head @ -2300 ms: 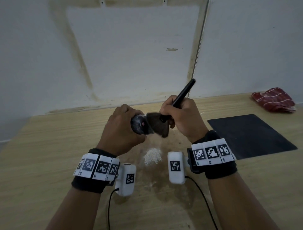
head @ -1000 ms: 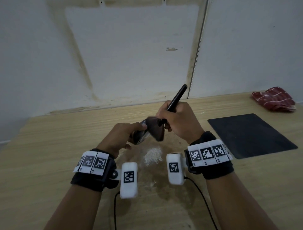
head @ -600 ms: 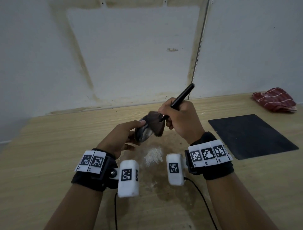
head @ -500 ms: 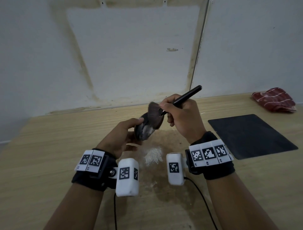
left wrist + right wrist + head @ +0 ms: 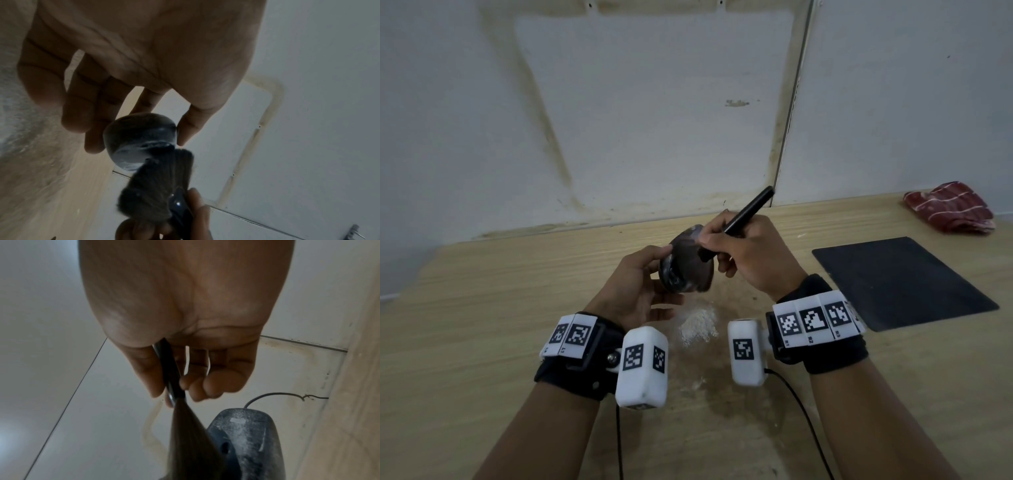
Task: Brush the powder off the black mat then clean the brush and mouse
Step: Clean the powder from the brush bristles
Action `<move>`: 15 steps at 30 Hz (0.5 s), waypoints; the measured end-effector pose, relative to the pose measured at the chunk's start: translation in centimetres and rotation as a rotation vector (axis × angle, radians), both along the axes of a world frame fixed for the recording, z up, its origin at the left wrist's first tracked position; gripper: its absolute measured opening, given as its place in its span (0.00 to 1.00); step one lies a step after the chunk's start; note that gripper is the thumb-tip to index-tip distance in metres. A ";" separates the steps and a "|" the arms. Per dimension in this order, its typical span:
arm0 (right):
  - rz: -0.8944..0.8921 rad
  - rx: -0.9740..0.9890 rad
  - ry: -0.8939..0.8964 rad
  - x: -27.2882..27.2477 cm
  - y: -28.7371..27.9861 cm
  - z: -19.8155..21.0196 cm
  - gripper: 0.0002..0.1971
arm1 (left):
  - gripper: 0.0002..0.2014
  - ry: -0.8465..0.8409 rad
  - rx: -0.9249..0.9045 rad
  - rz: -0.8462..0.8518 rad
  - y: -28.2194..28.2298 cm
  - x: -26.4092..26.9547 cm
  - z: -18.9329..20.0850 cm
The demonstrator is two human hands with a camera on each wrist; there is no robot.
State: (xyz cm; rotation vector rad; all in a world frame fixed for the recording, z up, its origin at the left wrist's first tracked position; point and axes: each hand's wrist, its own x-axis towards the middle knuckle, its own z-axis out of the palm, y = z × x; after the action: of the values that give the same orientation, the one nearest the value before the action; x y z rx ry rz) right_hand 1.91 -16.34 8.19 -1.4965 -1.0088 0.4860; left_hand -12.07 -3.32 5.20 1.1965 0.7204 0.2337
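My left hand holds the dark mouse up above the table, thumb on one side and fingertips on the other. The mouse's shell is speckled with white powder, and its thin cable trails off. My right hand pinches the black brush handle near the ferrule. The dark bristles lie flat against the mouse, as the left wrist view also shows with the bristles touching the mouse. The black mat lies flat at the right, away from both hands.
A small heap of white powder sits on the wooden table right under my hands, with thin dust spread around it. A folded red cloth lies at the far right by the wall. The wall stands close behind the table.
My left hand has rolled palm-up and tilted the mouse. The brush swept up over the mouse and has come back down across it.
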 end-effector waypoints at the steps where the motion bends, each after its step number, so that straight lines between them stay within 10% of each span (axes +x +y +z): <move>1: 0.032 -0.049 -0.021 0.0 0.0 -0.1 0.06 | 0.22 -0.001 -0.009 0.011 0.0 0.0 -0.1; 15: -0.107 -0.107 -0.004 0.5 0.5 -0.4 0.11 | 0.20 -0.047 -0.041 0.028 0.0 -0.1 0.2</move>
State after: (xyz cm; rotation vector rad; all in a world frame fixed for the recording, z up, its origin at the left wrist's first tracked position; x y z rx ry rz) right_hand 2.41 -15.83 7.74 -1.6381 -0.9119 0.4665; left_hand -12.20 -3.30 5.41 1.1389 0.6984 0.2688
